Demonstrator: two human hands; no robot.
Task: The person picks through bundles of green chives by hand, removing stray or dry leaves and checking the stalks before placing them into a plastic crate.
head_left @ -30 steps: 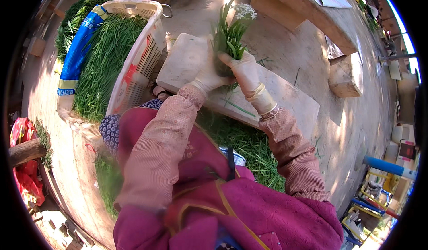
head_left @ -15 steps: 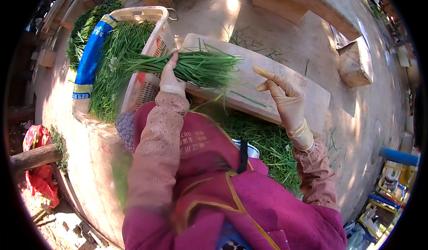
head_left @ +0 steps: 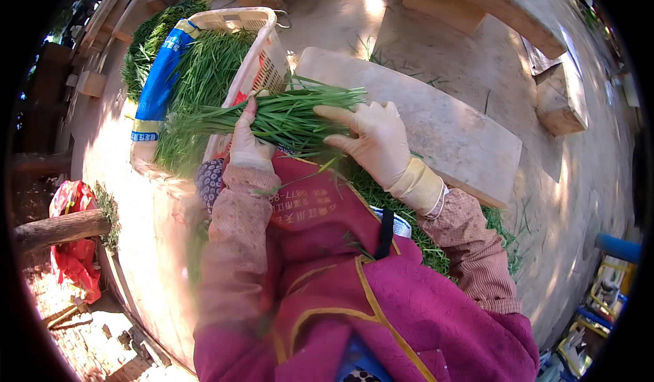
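Seemingly, in the head view, loose stalks could slide out of the chive bundle [head_left: 272,117], since the left hand [head_left: 246,147] clasps it only near mid-length and the right hand [head_left: 371,136] rests spread flat on its thick end. It lies crosswise over the near edge of the wooden board [head_left: 443,119], tips reaching over the plastic basket [head_left: 262,58]; long, thin, bright green blades.
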